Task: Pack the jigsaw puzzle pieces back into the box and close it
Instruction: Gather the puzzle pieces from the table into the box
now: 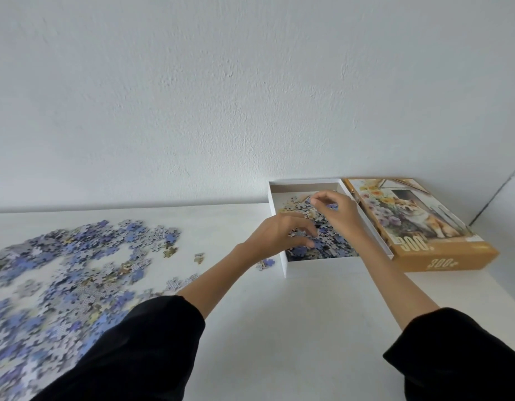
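Head view: white table (293,328) (puzzle pieces (76,270) scattered left) meets white wall (250,82).

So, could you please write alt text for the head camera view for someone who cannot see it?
A person's left hand and right hand reach into an open white box partly filled with puzzle pieces, the right hand pinching a few. Its lid lies right of it, and a heap of loose pieces lies left on the table.

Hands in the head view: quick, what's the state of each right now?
Left hand: fingers curled among loose pieces in the box; grip cannot be told.
Right hand: pinches blue puzzle pieces over the box.
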The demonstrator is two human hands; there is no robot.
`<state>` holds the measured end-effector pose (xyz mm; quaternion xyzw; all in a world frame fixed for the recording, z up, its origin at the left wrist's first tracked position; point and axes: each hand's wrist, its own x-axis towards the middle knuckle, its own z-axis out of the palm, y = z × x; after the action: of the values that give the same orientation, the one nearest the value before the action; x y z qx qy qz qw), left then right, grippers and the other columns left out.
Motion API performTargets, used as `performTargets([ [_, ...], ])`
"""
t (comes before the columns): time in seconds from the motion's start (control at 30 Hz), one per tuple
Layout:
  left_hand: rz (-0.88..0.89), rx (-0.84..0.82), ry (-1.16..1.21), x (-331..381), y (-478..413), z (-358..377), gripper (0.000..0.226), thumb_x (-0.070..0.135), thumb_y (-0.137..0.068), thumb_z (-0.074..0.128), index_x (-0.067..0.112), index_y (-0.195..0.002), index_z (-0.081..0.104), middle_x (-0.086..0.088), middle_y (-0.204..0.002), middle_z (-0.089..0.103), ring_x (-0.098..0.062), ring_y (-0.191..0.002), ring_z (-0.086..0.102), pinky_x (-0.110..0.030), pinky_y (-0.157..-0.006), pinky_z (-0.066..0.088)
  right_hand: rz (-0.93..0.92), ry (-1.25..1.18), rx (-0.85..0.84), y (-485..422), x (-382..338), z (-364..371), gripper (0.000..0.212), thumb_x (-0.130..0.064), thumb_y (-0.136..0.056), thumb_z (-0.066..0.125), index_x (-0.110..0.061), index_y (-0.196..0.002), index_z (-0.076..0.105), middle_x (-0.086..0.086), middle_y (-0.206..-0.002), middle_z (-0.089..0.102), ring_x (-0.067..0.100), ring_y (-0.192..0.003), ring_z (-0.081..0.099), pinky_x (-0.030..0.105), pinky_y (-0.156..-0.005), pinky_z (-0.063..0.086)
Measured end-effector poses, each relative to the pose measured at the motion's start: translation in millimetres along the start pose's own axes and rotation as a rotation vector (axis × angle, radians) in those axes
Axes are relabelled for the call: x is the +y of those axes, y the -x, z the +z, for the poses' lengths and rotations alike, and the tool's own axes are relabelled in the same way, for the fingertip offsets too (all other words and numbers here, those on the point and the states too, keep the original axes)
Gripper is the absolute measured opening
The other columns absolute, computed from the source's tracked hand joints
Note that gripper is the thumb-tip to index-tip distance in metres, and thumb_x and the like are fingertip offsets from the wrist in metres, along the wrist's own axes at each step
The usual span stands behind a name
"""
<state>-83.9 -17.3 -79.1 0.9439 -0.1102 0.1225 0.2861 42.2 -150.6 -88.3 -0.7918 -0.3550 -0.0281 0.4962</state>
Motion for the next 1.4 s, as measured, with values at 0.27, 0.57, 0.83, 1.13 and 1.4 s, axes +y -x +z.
performTargets([
  [0.27,0.062,0.149,0.054,-7,43,-35,0.014,0.026,-0.089,0.061,0.02,-0.098,0.07,0.006,-0.098,0.067,-0.007,-0.087,0.061,-0.033,-0.079,0.05,-0.06,-0.039,-0.009,2,-38,26,0.007,-0.017,-0.086,0.062,-0.013,-0.089,0.068,-0.004,-0.085,0.067,0.0,-0.08,0.059,0.005,-0.071,0.042],
  [0.57,-0.003,0.228,-0.001,-31,137,-104,0.014,0.022,-0.089,0.061,0.016,-0.099,0.069,0.007,-0.094,0.069,0.0,-0.084,0.061,-0.024,-0.079,0.05,-0.129,-0.084,-0.082,12,-120,105,0.005,-0.015,-0.086,0.062,-0.015,-0.085,0.067,-0.011,-0.083,0.066,-0.009,-0.077,0.057,0.0,-0.07,0.035],
  [0.83,-0.14,0.312,-0.089,-69,245,-176,0.014,0.019,-0.088,0.063,0.014,-0.099,0.069,0.004,-0.094,0.069,-0.002,-0.083,0.063,-0.02,-0.078,0.052,-0.191,-0.132,-0.206,41,-193,196,0.005,-0.015,-0.086,0.063,-0.018,-0.085,0.066,-0.013,-0.081,0.064,-0.011,-0.074,0.056,-0.003,-0.069,0.034],
  [1.13,-0.39,0.222,-0.144,-125,357,-205,0.04,0.046,-0.083,0.054,0.017,-0.108,0.063,0.008,-0.105,0.055,-0.006,-0.096,0.054,-0.021,-0.089,0.042,-0.191,-0.092,-0.407,89,-222,292,0.027,-0.027,-0.083,0.065,-0.021,-0.108,0.062,-0.005,-0.103,0.064,0.01,-0.097,0.057,0.039,-0.098,0.041],
  [1.4,-0.634,-0.112,-0.076,-147,416,-196,0.101,0.091,-0.051,0.045,0.048,-0.139,0.022,0.006,-0.148,0.019,-0.018,-0.135,0.022,-0.051,-0.111,0.021,-0.19,0.297,-0.692,105,-215,335,0.11,-0.099,-0.044,0.009,-0.043,-0.136,0.032,-0.003,-0.151,0.024,0.017,-0.138,0.018,0.045,-0.113,0.01],
])
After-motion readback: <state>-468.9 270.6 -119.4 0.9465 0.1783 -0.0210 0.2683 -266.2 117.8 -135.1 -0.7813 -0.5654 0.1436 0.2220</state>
